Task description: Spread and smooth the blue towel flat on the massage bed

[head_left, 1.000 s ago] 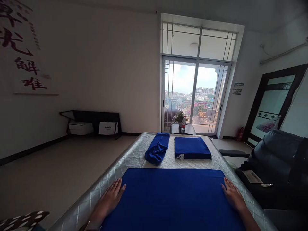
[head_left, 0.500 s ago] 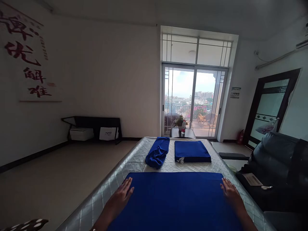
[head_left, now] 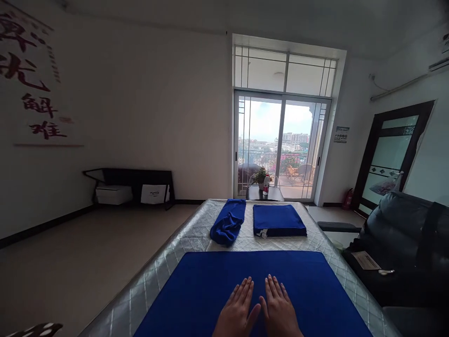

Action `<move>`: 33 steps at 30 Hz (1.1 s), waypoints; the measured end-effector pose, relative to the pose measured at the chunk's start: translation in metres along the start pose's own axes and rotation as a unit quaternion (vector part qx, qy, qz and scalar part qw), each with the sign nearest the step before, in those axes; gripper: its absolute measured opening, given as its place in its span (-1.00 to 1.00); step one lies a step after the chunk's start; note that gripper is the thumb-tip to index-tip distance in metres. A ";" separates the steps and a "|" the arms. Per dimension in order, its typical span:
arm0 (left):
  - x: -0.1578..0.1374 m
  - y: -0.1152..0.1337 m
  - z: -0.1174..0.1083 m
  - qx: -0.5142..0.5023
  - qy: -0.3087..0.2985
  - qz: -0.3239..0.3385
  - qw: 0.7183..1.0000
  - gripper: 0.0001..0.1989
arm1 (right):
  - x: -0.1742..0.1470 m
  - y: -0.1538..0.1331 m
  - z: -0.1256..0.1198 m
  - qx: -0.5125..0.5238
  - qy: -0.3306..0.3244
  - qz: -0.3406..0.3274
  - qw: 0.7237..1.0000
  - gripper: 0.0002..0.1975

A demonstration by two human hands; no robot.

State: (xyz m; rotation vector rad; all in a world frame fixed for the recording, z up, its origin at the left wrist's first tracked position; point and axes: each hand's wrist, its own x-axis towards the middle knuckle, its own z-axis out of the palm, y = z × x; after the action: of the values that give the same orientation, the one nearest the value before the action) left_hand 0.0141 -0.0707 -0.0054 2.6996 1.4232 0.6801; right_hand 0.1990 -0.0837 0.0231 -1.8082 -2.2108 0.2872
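A blue cloth (head_left: 196,290) lies spread flat and smooth over the near part of a table with a silvery quilted cover (head_left: 157,276). My left hand (head_left: 238,304) rests palm down on the cloth near its middle, fingers stretched out. Beside it, a small gap to the right, my right hand (head_left: 278,302) lies flat in the same way. Neither hand holds anything. Beyond the spread cloth sit a folded stack of blue cloth (head_left: 278,220) with white tags and, to its left, a crumpled blue cloth (head_left: 228,222).
A black armchair (head_left: 403,234) stands close on the right, with a card (head_left: 365,260) on it. Behind the table's far end is a small dark table (head_left: 264,194) with a plant (head_left: 260,176) and a bottle (head_left: 266,185). A low black bench (head_left: 136,177) stands by the left wall.
Both my hands have moved inward from the cloth's left and right edges to its middle, nearer to me. The spread cloth stays in place.
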 end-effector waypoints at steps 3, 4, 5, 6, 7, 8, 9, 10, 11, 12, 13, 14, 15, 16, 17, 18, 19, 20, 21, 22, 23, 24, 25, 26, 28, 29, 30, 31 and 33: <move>0.001 -0.001 0.025 0.004 -0.011 0.010 1.000 -0.38 | 0.006 -0.011 0.014 0.001 -0.029 -0.013 0.999 -0.38; 0.000 -0.002 0.030 0.003 -0.020 0.006 1.000 -0.38 | 0.006 -0.012 0.018 0.002 -0.041 -0.013 0.999 -0.39; -0.002 -0.002 0.033 0.001 -0.030 0.002 1.000 -0.37 | 0.006 -0.013 0.021 0.002 -0.049 -0.013 0.999 -0.39; -0.003 -0.002 0.035 0.000 -0.036 -0.004 0.999 -0.36 | 0.006 -0.013 0.024 0.000 -0.055 -0.015 0.998 -0.39; -0.005 0.000 0.035 0.000 -0.041 -0.010 0.999 -0.35 | 0.005 -0.013 0.025 -0.002 -0.056 -0.019 0.998 -0.40; -0.006 0.002 0.034 0.000 -0.042 -0.018 0.999 -0.34 | 0.004 -0.013 0.027 -0.006 -0.055 -0.023 0.998 -0.40; -0.007 0.004 0.033 0.000 -0.042 -0.025 0.999 -0.34 | 0.003 -0.013 0.027 -0.009 -0.053 -0.027 0.998 -0.40; -0.008 0.006 0.032 -0.001 -0.040 -0.032 0.999 -0.34 | 0.002 -0.014 0.027 -0.011 -0.051 -0.029 0.998 -0.40; -0.009 0.008 0.031 -0.003 -0.039 -0.036 0.999 -0.34 | 0.001 -0.014 0.027 -0.012 -0.051 -0.028 0.998 -0.40; -0.009 0.010 0.030 -0.007 -0.038 -0.038 0.999 -0.34 | 0.000 -0.015 0.027 -0.010 -0.051 -0.025 0.998 -0.41; -0.009 0.011 0.029 -0.011 -0.039 -0.040 0.998 -0.34 | 0.000 -0.015 0.026 -0.008 -0.050 -0.022 0.998 -0.40; -0.009 0.012 0.028 -0.015 -0.041 -0.042 0.998 -0.34 | 0.000 -0.016 0.026 -0.004 -0.050 -0.020 0.999 -0.40; -0.009 0.012 0.027 -0.019 -0.044 -0.046 0.998 -0.34 | -0.001 -0.016 0.025 -0.001 -0.050 -0.019 0.999 -0.39; -0.009 0.013 0.026 -0.022 -0.049 -0.051 0.997 -0.34 | -0.001 -0.017 0.023 0.002 -0.052 -0.017 0.998 -0.39; -0.008 0.014 0.025 -0.025 -0.053 -0.055 0.997 -0.34 | -0.001 -0.017 0.022 0.004 -0.056 -0.015 0.998 -0.39; -0.008 0.015 0.024 -0.027 -0.058 -0.058 0.996 -0.33 | -0.001 -0.018 0.020 0.005 -0.060 -0.013 0.998 -0.39; -0.008 0.016 0.022 -0.028 -0.063 -0.060 0.996 -0.33 | -0.001 -0.019 0.018 0.006 -0.066 -0.011 0.998 -0.39; -0.008 0.017 0.020 -0.027 -0.068 -0.061 0.995 -0.33 | -0.002 -0.020 0.016 0.006 -0.069 -0.010 0.998 -0.38; -0.007 0.018 0.019 -0.026 -0.073 -0.062 0.995 -0.33 | -0.003 -0.021 0.014 0.006 -0.070 -0.012 0.997 -0.38; -0.007 0.019 0.017 -0.024 -0.077 -0.064 0.995 -0.33 | -0.004 -0.022 0.013 0.004 -0.070 -0.011 0.997 -0.39; -0.008 0.020 0.017 -0.020 -0.078 -0.065 0.995 -0.33 | -0.005 -0.023 0.011 0.000 -0.068 -0.010 0.998 -0.39; -0.008 0.021 0.017 -0.016 -0.077 -0.066 0.995 -0.34 | -0.007 -0.024 0.010 -0.005 -0.064 -0.007 0.998 -0.39; -0.008 0.021 0.017 -0.012 -0.073 -0.066 0.995 -0.35 | -0.008 -0.025 0.009 -0.011 -0.060 -0.004 0.998 -0.40; -0.009 0.021 0.018 -0.007 -0.067 -0.064 0.996 -0.36 | -0.010 -0.025 0.008 -0.015 -0.056 -0.002 0.998 -0.40; -0.010 0.020 0.020 0.004 -0.055 -0.057 0.997 -0.37 | -0.013 -0.026 0.007 -0.024 -0.050 -0.002 0.998 -0.41; -0.010 0.019 0.022 0.007 -0.050 -0.053 0.997 -0.38 | -0.013 -0.027 0.007 -0.028 -0.048 -0.005 0.998 -0.41; -0.011 0.019 0.022 0.010 -0.045 -0.048 0.998 -0.38 | -0.014 -0.026 0.008 -0.032 -0.047 -0.007 0.998 -0.41; -0.011 0.018 0.023 0.012 -0.043 -0.043 0.998 -0.39 | -0.014 -0.025 0.009 -0.036 -0.047 -0.009 0.998 -0.41; -0.011 0.017 0.024 0.012 -0.039 -0.035 0.999 -0.39 | -0.013 -0.022 0.013 -0.039 -0.048 -0.010 0.998 -0.41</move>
State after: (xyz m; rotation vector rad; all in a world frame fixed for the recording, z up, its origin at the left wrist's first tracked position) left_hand 0.0315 -0.0846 -0.0279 2.6482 1.5084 0.5508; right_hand 0.1764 -0.1004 0.0172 -1.8479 -2.3350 0.2927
